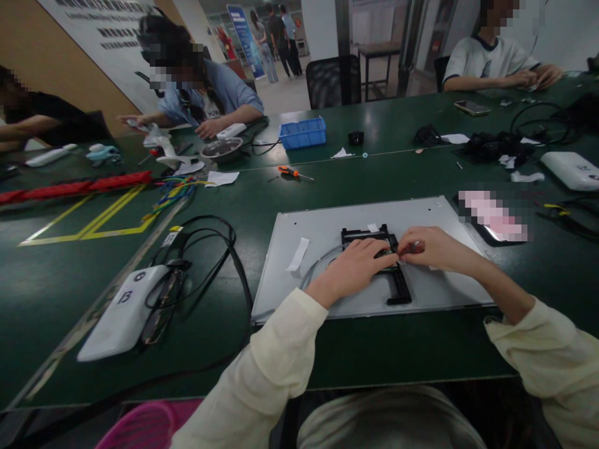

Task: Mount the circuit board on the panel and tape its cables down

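Note:
A black plastic frame [399, 284] lies on a pale grey flat panel [322, 234] in front of me. My left hand [353, 267] rests across the frame, its fingers stretched out and touching it. Beside it, my right hand [435, 249] is closed in a pinch at the frame's right side. A small dark reddish piece shows between those fingers, mostly hidden, and its kind cannot be made out. Grey cable [322, 257] runs out to the left from under my left hand. On the panel lies a white paper strip [298, 254].
Left of the panel are a white power bank [124, 308] and looped black cable [238, 262]. Behind it lie an orange screwdriver [292, 173] and a blue basket [302, 133]. A phone [496, 218] is by the right corner. Other people sit across the table.

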`<state>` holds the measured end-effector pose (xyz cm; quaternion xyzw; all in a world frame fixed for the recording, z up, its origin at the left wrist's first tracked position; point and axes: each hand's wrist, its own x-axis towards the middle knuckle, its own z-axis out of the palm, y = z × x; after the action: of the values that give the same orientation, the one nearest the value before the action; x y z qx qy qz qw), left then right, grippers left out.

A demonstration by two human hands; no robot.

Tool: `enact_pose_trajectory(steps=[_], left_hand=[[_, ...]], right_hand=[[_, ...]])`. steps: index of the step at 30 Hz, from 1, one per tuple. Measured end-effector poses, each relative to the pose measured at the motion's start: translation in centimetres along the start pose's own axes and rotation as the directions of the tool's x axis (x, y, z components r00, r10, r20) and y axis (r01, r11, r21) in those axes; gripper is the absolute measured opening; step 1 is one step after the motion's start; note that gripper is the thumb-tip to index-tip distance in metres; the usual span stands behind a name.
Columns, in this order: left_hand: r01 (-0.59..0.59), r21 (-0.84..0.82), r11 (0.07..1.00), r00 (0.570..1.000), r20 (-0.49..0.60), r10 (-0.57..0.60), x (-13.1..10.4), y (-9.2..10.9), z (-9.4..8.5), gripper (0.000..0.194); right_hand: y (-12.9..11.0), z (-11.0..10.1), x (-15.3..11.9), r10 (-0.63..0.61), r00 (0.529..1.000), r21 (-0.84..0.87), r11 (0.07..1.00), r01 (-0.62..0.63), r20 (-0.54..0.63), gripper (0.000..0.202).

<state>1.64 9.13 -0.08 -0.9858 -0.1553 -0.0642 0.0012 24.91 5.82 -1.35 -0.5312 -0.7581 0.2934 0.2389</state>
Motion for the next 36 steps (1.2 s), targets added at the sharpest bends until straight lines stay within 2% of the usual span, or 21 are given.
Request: enact_pose_trajectory(steps=[6,11,14,16,18,20,23,26,29,31,36], left_hand=[[-0.002,0.012,1.0,1.0,-0.016,0.002,-0.1,0.0,0.1,0.039],[-0.01,-0.013,1.0,1.0,-0.028,0.01,0.0,0.1,-0.1,0.04],[0.013,-0.078,0.997,0.999,-0.035,-0.015,-0.1,-0.3,-1.4,0.044],[0.073,-0.148,0.986,0.996,-0.039,-0.08,-0.4,-1.3,-2.9,0.045],[0.177,-0.231,0.957,0.98,-0.053,-0.194,-1.2,-2.8,-4.3,0.041],[0.311,-0.26,0.914,0.934,-0.096,-0.345,-2.3,-4.6,-5.2,0.037],[0.468,-0.247,0.848,0.847,-0.148,-0.511,-4.4,-7.5,-5.3,0.033],[0.569,-0.213,0.795,0.802,-0.069,-0.593,-6.1,-9.6,-4.4,0.032],[0.615,-0.175,0.769,0.787,0.077,-0.612,-7.0,-10.8,-3.4,0.035],[0.629,-0.173,0.758,0.777,0.136,-0.614,-7.2,-11.2,-2.9,0.034],[0.624,-0.254,0.739,0.78,0.146,-0.609,-7.1,-11.5,-2.9,0.017]], right_hand=[[-0.1,-0.3,-0.1,-0.005,1.0,0.084,0.996,0.005,-0.006,0.013],[-0.1,-0.6,-0.1,0.041,0.993,0.116,0.993,-0.028,-0.11,0.016],[0.0,-0.4,0.0,0.035,0.981,0.091,0.996,-0.018,-0.191,0.017],[0.1,-0.1,0.1,0.011,0.972,0.075,0.997,0.007,-0.233,0.016],[-0.1,0.2,0.2,-0.026,0.965,0.059,0.997,0.043,-0.262,0.014],[-0.4,0.5,0.3,-0.07,0.957,0.033,0.996,0.083,-0.283,0.013],[-1.3,0.8,0.2,-0.116,0.942,-0.022,0.993,0.115,-0.316,0.013],[-1.9,1.1,0.1,-0.153,0.93,-0.085,0.988,0.132,-0.333,0.013],[-1.8,1.5,0.1,-0.178,0.927,-0.139,0.98,0.139,-0.329,0.012],[-1.7,1.6,0.1,-0.183,0.93,-0.16,0.977,0.137,-0.318,0.012],[-1.8,1.7,0.0,-0.183,0.939,-0.168,0.976,0.138,-0.291,0.014]])
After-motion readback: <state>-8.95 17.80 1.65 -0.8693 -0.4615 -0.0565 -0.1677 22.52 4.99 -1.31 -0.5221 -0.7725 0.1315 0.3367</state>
